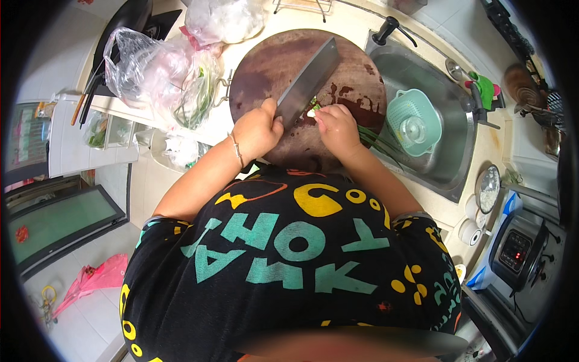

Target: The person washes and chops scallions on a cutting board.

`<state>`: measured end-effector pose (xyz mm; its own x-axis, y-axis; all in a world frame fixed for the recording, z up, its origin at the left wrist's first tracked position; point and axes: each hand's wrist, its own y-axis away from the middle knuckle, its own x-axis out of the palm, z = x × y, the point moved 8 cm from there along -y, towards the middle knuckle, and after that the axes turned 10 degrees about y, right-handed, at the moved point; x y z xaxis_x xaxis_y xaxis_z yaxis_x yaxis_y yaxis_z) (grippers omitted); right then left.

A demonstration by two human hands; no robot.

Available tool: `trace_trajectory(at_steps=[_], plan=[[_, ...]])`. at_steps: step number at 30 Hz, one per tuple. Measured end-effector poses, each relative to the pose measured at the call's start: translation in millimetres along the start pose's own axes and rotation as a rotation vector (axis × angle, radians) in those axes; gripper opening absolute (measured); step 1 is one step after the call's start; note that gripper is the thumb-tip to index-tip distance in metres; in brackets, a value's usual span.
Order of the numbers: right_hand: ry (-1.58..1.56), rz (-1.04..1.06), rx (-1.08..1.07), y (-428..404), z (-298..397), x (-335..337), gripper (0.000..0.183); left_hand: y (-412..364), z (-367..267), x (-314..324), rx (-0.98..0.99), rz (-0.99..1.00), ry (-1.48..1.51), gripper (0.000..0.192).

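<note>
My left hand (258,126), with a bracelet at the wrist, grips a cleaver (310,77) by its handle end. The broad metal blade slants up and right over a round wooden chopping board (267,59). Beside the lower edge of the blade, my right hand (337,129) holds green onions between the fingers. Their pale ends and a few small green pieces (315,107) show at the fingertips, close to the blade. The long green leaves (373,138) trail out under the right wrist, over the board's edge towards the sink. The board has wet, dark patches.
Right of the board is a steel sink (452,122) holding a pale green colander (414,122) with a clear item inside. Plastic bags (149,72), one with green onions (196,99), lie at left near a black wok (122,31). A soap dispenser (386,30) stands behind the sink.
</note>
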<state>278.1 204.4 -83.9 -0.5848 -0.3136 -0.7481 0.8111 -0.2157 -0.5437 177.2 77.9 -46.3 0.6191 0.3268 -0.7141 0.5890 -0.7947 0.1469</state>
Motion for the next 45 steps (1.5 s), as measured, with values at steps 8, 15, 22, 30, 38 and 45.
trace_trajectory(at_steps=[8, 15, 22, 30, 38, 45], plan=[[-0.003, -0.035, 0.026, -4, -3, 3, 0.010, 9, -11, -4, 0.034, 0.026, -0.046, 0.020], [-0.029, -0.039, 0.039, 1, -7, -7, 0.010, 6, -18, 2, -0.042, 0.112, -0.133, 0.021], [-0.049, -0.012, 0.002, 0, -4, -4, 0.011, -8, -28, 13, 0.044, 0.095, -0.174, 0.021], [-0.042, -0.005, 0.028, 3, -7, -2, 0.009, -8, -23, 11, 0.101, -0.028, -0.083, 0.022], [-0.031, -0.010, 0.033, 2, -8, -4, 0.009, 5, -33, 10, 0.042, 0.109, -0.171, 0.020], [-0.037, 0.000, 0.045, 2, -8, -4, 0.009, -10, -45, 18, -0.008, 0.173, -0.213, 0.019]])
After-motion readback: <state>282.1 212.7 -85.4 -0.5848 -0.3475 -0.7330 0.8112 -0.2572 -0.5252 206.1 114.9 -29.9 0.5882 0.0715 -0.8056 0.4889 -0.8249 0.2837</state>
